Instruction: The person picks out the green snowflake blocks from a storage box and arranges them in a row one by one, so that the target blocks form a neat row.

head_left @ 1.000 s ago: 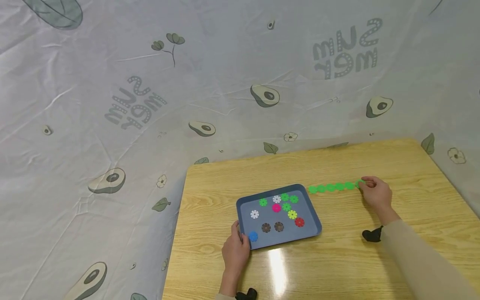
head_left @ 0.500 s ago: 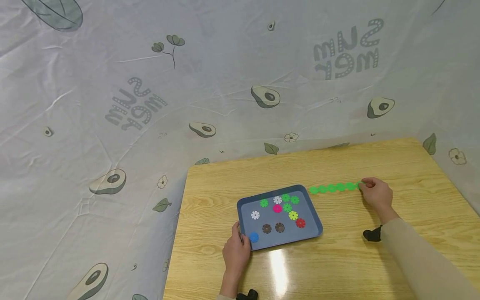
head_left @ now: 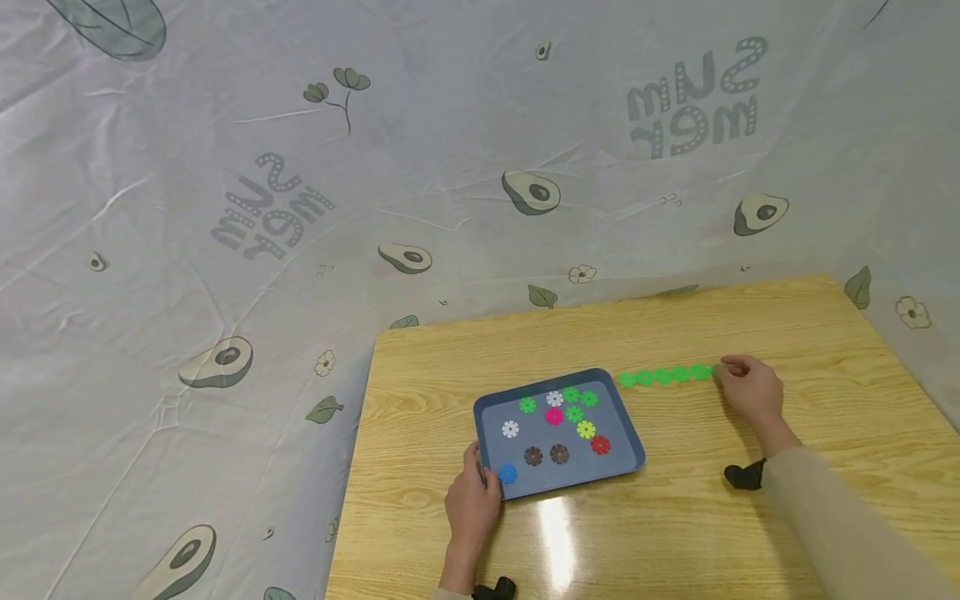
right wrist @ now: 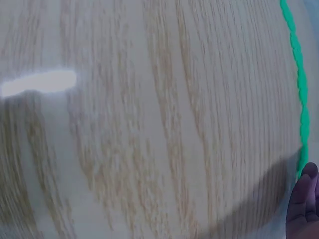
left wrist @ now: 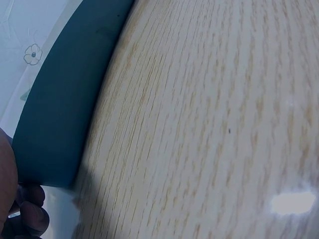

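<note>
1. Your right hand [head_left: 750, 390] is sitting slightly farther left than a second ago, its fingertips now covering most of the end disc that was showing as a green ring.
2. You are pinching the right end of the green row [head_left: 662, 376] between thumb and fingers, tips held together on it.
3. That row is lying on the wooden table [head_left: 690, 533], running from your fingertips to just beside the upper right corner of the tray [head_left: 577, 475].
4. Your left hand [head_left: 472, 504] is gripping the tray at its near left corner, the thumb lying by the rim.
5. Inside the tray, notched discs are lying spread out: four green, two white [head_left: 510, 429], two brown, one pink [head_left: 553, 416], one yellow [head_left: 586, 429], one red [head_left: 600, 445] and one blue [head_left: 507, 474].
6. The blue one is resting closest to your left thumb; the red one is lying toward the right wall.
7. Behind the table, a pale cloth [head_left: 450, 125] printed with avocados and leaves is hanging.
</note>
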`<state>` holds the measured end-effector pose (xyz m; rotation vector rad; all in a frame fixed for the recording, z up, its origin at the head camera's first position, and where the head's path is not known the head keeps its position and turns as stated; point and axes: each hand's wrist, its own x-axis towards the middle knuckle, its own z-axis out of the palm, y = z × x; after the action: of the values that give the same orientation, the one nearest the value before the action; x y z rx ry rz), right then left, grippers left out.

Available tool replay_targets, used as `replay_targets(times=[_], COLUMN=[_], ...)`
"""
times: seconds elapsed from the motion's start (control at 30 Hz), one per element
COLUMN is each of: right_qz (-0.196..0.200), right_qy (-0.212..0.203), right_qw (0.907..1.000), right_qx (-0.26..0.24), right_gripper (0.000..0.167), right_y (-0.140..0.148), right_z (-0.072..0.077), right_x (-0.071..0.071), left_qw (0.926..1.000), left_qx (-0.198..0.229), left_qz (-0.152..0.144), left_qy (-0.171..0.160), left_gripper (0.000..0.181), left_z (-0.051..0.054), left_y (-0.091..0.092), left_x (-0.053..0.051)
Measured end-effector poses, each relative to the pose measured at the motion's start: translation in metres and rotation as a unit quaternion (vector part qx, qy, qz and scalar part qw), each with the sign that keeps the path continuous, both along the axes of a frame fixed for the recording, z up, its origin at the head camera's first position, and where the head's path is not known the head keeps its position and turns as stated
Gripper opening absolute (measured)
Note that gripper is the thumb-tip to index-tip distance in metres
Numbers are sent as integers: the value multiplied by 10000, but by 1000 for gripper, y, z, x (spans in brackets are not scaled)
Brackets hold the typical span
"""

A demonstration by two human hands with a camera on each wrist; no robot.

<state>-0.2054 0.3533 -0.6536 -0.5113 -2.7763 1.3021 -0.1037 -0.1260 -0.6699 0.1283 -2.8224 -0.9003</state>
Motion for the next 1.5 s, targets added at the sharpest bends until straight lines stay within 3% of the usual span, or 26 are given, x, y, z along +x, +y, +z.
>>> replay_targets(times=[0.33,0.67,0.87,1.07,1.37,1.5], right_qz=[642,1396,1866,2157,2468,2305], right_qy=[645,924,995,946,671,649], right_qw=[9957,9858,9774,9719,9659,9676], right_qx=[161,105,-67,-10,410,802], right_gripper=[45,35,31,30,24,24], right_y=[-50,-139,-189,-226,-271,-284], right_z=[17,36,31,16,2,-5], right_x=[-3,-13,-16,-16,-20,-19], left_qw=[10000,9999,9999,9998,10000,9999], left_qx=[57,75,90,52,7,4], left_qz=[-48,-44,-55,-40,-46,-61], left_qy=[-50,-82,-84,-168,-47,-91], left_gripper=[48,48,48,48,48,48], left_z=[-1,-3,-3,-4,-4,-4], left_y=[-1,-3,-3,-2,-2,-2], left_x=[0,-1,-1,-2,-1,-1])
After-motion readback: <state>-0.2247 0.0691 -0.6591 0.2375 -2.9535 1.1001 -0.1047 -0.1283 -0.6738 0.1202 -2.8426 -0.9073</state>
